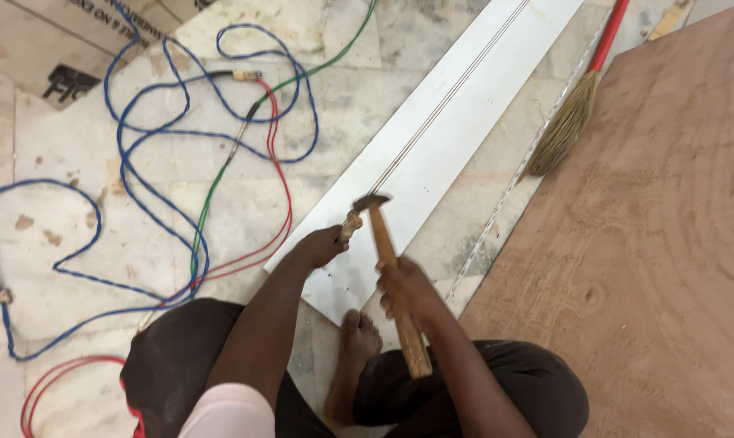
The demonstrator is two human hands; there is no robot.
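My right hand (405,289) grips the wooden handle of a hammer (391,268), whose dark metal head (370,201) sits above a long white panel (448,122) lying diagonally on the floor. My left hand (322,246) holds a short chisel-like tool (350,225) with a worn wooden end, its top just under the hammer head, its tip on the panel near the panel's left edge. My bare foot (357,341) rests at the panel's near end.
Blue, red and green cables (197,162) loop over the stone floor on the left. A large plywood sheet (643,243) covers the right side. A broom with a red handle (574,113) lies beside a thin metal strip. Cardboard (59,49) lies at top left.
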